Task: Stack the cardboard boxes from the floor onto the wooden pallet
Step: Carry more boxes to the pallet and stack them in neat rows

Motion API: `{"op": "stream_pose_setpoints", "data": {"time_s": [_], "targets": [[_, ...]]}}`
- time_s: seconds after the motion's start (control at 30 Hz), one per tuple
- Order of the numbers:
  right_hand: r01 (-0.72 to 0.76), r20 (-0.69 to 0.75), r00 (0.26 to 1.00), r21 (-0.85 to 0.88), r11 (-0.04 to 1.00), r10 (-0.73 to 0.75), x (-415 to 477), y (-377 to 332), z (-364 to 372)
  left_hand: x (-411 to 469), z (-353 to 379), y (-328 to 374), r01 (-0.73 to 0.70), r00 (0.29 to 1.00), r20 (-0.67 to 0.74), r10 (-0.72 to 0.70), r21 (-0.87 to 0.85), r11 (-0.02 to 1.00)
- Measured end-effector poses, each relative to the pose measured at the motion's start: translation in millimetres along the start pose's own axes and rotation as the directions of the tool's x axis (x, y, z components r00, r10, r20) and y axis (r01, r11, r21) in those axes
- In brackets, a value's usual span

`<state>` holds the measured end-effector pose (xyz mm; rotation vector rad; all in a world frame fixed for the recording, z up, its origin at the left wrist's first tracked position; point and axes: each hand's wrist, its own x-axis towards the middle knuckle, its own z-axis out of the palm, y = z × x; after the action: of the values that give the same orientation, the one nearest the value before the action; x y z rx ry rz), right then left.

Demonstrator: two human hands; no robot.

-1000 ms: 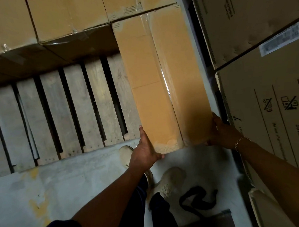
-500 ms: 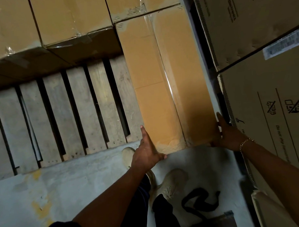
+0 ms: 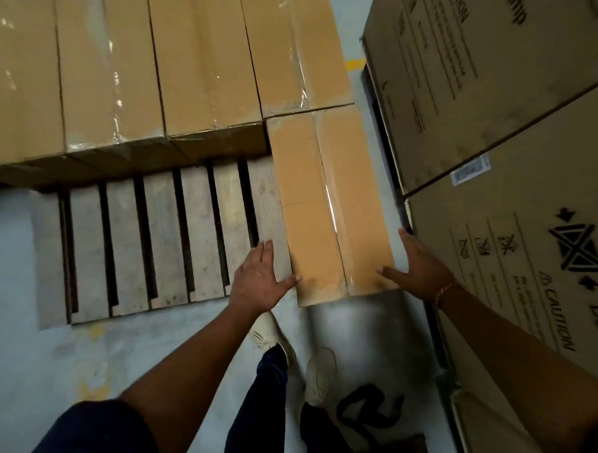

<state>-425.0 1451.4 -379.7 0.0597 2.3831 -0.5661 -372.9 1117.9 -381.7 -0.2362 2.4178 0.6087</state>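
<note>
Bracketing the near end of the long cardboard box [image 3: 323, 198], the left grip [image 3: 259, 279] and right grip [image 3: 421, 269] press spread flat against its sides, while it lies along the right edge of the wooden pallet [image 3: 161, 239], behind it the stacked boxes [image 3: 113, 80].

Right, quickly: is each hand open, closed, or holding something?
Left hand: open, fingers straight, thumb at the near left corner of the cardboard box.
Right hand: open, thumb on the box top, fingers along its right side.

Dark navy short sleeve [image 3: 91, 437], navy trousers [image 3: 260, 399], off-white shoes [image 3: 319, 374], gold bracelet [image 3: 444, 292]
</note>
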Motion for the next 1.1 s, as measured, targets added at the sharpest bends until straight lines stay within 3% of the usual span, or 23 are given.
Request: {"op": "stream_pose_setpoints", "data": {"time_s": [0.2,0.43,0.67,0.87,1.1], "targets": [[0.113,-0.071,0.99,-0.086,0.99,-0.119,-73.3,-70.4,-41.1,-98.2,-78.5,11.8,0.002,0.99,-0.138,0.012,0.101,0.995],[0.246,-0.062,0.961,-0.238,0.939,-0.268,-144.3,-151.8,-61.6,-221.0,-132.3,-27.2,0.138,0.957,-0.269,-0.108,0.093,0.986],[0.361,-0.019,0.925,-0.277,0.891,-0.38,-195.1,-255.5,-65.0,-314.1,-176.1,-97.5,0.291,0.882,-0.382,-0.276,-0.019,0.956],[0.469,0.022,0.876,-0.274,0.84,-0.482,-230.2,-362.3,-32.6,-380.0,-207.7,-165.0,0.334,0.82,-0.449,-0.356,-0.131,0.934],[0.56,0.055,0.825,-0.209,0.802,-0.562,-278.6,-501.1,38.4,-464.7,-232.0,-266.5,0.242,0.849,-0.371,-0.375,-0.357,0.902]]}}
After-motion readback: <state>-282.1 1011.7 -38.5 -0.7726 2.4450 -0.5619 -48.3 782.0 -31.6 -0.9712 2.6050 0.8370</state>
